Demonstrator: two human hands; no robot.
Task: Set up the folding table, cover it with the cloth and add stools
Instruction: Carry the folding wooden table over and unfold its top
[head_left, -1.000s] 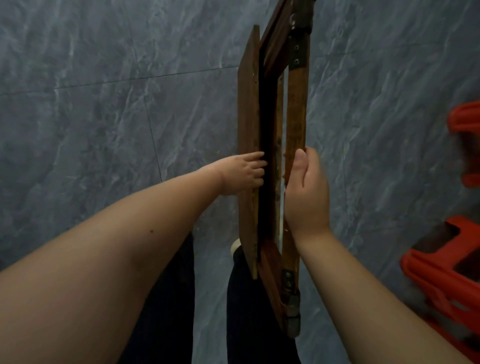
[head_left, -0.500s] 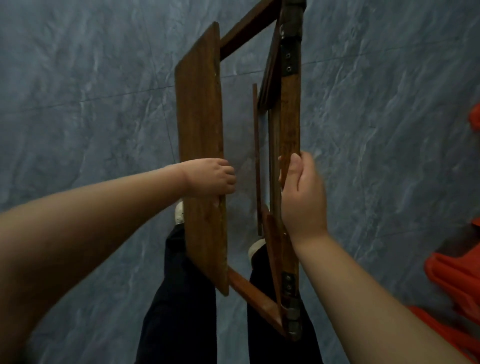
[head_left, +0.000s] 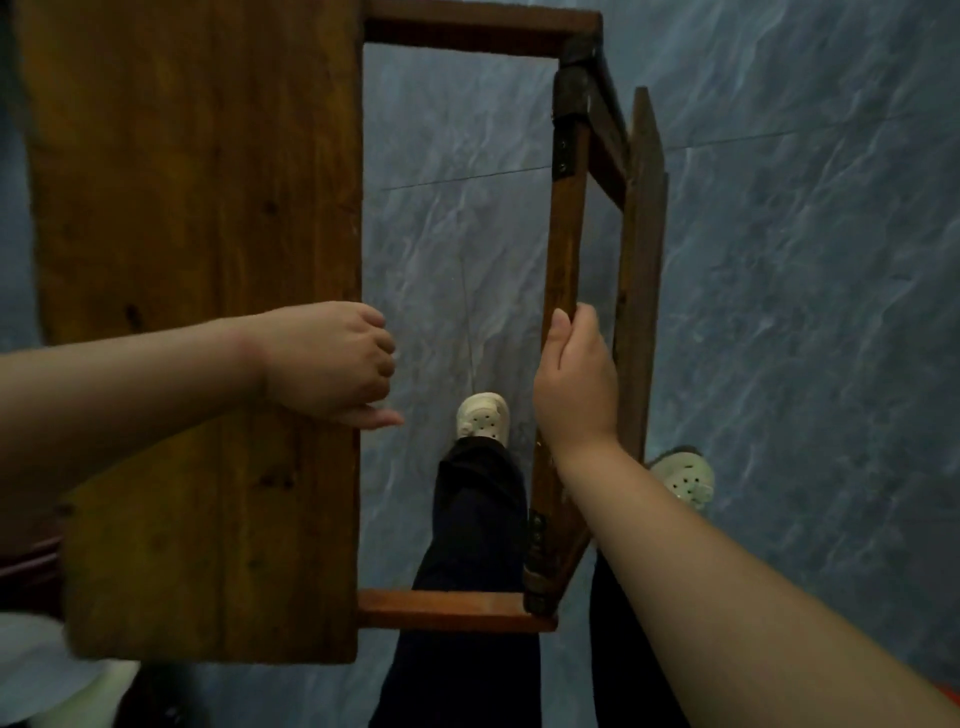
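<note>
Grips wide apart on folding table

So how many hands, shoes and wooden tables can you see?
Hands: 2, the left hand and right hand
Shoes: 2, one white shoe and the other shoe
Folding table: 1
Total: 5

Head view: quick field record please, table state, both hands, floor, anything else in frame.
table: wooden folding table, partly unfolded, held above the floor
wide panel: left side, lying flat to the camera
narrow frame: right side, edge-on rail joined to the panel by two crossbars
left hand: grip on the wide panel's right edge
right hand: grip closed on the rail
floor: grey marbled tiles
feet: two pale shoes seen through and beside the frame
cloth, stools: not identifiable
</note>
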